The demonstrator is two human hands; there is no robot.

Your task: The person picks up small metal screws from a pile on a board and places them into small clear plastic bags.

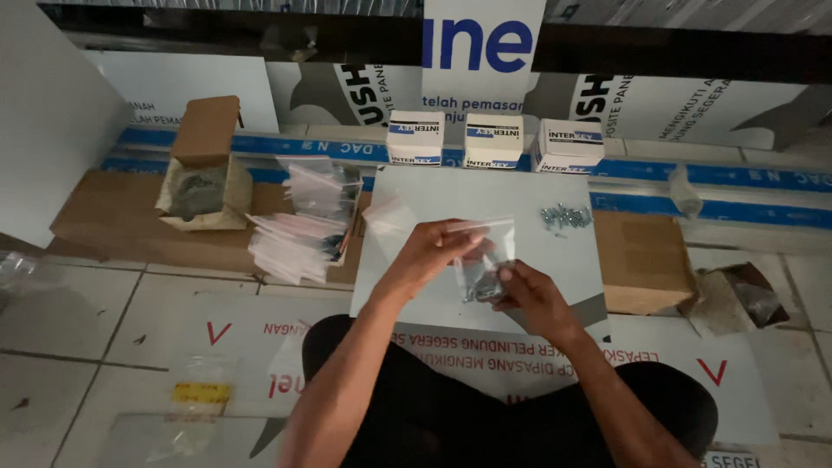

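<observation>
- nearest the camera, the person's dark-trousered knees [451, 407] sit crossed on a tiled floor [78, 321], seen from above, with both bare forearms reaching forward over them.
- the left hand [431, 253] is raised over a pale grey board [485, 195] lying flat on the floor; its fingers are pressed together, pinching the upper edge of a small clear plastic bag [487, 260] and holding it up.
- the right hand [530, 297] is at the lower part of the same bag, its fingers curled and pinching at the bottom corner, where a dark clump of small metal pieces shows inside; light is dim, so i cannot tell exactly what the pieces are.
- the bag hangs between the two hands, just above the middle of the board.
- a small heap of loose silvery screws [566, 217] lies on the far right part of the board, apart from the hands.
- to the left, a loose pile of empty clear bags [299, 230] rests on flat cardboard, beside an open brown carton [204, 178] with grey contents.
- three small white boxes with blue labels [491, 140] stand in a row beyond the board, against printed panels.
- judging from this, the step in hand is filling or settling a bag of hardware; the next move likely calls for keeping the bag upright and pressing its top closed without spilling.
</observation>
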